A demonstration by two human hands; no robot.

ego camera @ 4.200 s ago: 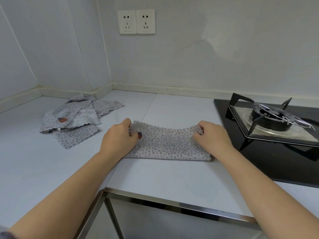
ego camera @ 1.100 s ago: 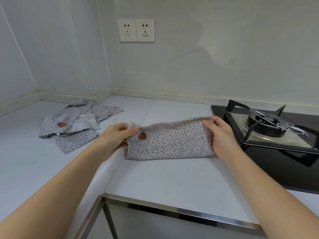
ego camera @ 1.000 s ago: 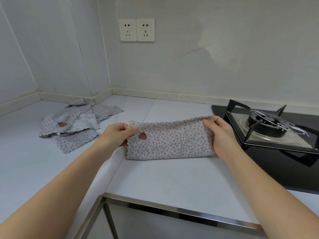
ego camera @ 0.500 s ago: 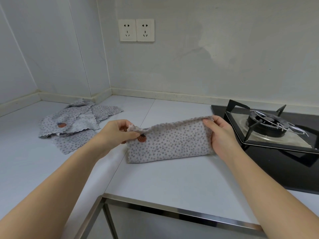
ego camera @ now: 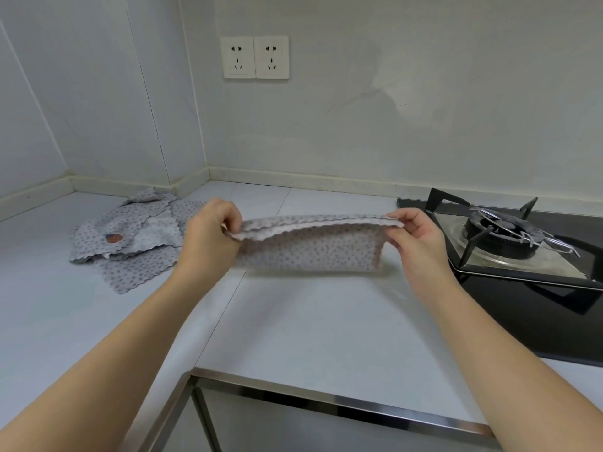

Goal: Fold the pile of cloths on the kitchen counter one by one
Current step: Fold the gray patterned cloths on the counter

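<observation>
cloth [ego camera: 313, 252]: soft, light, limp, sags between grips | left hand [ego camera: 208, 236], right hand [ego camera: 416, 238]: top corners pinched | best held at corners

1. The cloth [ego camera: 313, 252] is soft, matt fabric, grey with a small dotted print, paler on its inner face, with wavy-cut edges.
2. The pile of cloths [ego camera: 130, 243] is the same matt dotted fabric; one bears a small reddish-brown patch.
3. The desk [ego camera: 310, 321] is a smooth, pale, stone-like top with a dull sheen.
4. The stove top [ego camera: 522, 314] is glossy black glass.
5. The burner [ego camera: 489, 228] is matt black metal; the tray [ego camera: 528, 265] beneath is shiny steel.
6. The sink rim [ego camera: 326, 404] is polished metal.
7. The wall [ego camera: 424, 109] is smooth and faintly glossy; the sockets [ego camera: 254, 57] are cream plastic.
</observation>
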